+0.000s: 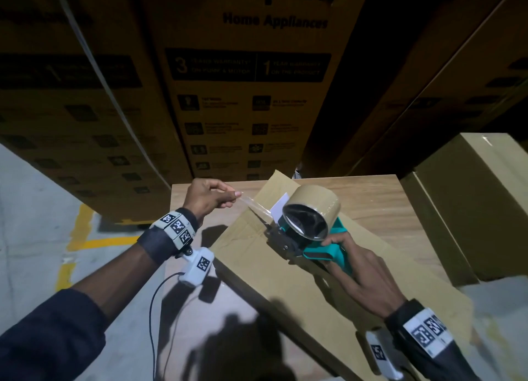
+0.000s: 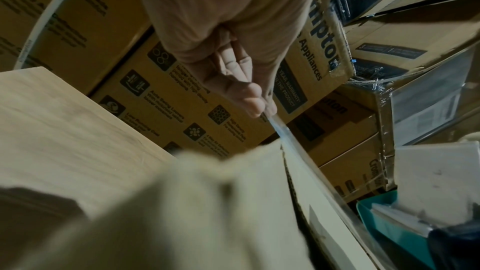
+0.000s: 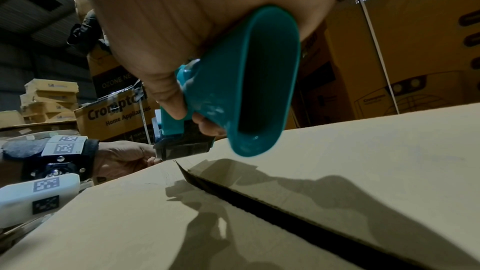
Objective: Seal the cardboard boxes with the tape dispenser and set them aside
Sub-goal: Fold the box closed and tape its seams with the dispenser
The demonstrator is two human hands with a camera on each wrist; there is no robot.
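The teal plastic tape dispenser (image 1: 308, 232) is being gripped by the right hand (image 1: 357, 269) above the brown cardboard box's (image 1: 300, 292) seam, while the clear tape end (image 1: 254, 205) is being pinched by the left hand (image 1: 207, 199), probably for anchoring at the box edge.

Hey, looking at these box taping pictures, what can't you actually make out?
- Head view: print on the stacked cartons is mostly too dark and blurred.
- Left wrist view: the cardboard box flap is blurred, too near the lens.
- Right wrist view: the right hand hides the tape dispenser roll.
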